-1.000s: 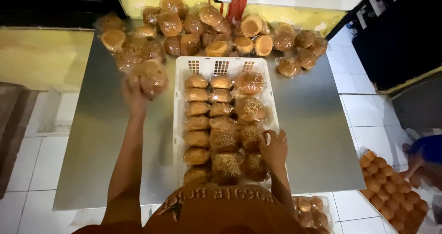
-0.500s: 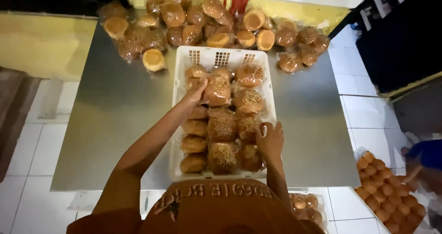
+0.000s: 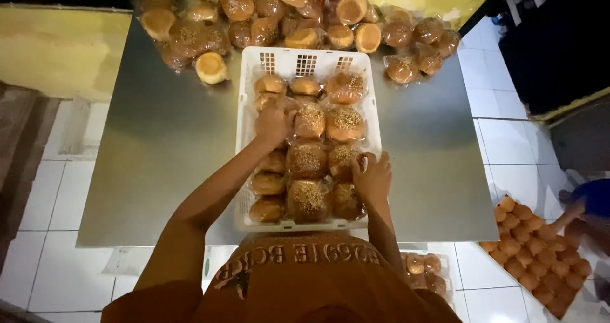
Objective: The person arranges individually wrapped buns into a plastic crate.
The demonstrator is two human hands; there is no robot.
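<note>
White plastic crate (image 3: 251,116): left hand (image 3: 274,123), back from the table's pile, closed on a wrapped seeded bun (image 3: 309,121); right hand (image 3: 372,178) pressed spread on the near row.

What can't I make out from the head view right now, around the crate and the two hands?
- Buns under the left hand: hidden by the hand, so its grip is unclear.
- Right hand on the white crate: its fingers' hold is unclear from above.
- Crate's near wall: partly covered by the orange shirt.
- Bagged bun pile: cut off by the top edge.
- Bun tray on the floor: cut off at the right corner.
</note>
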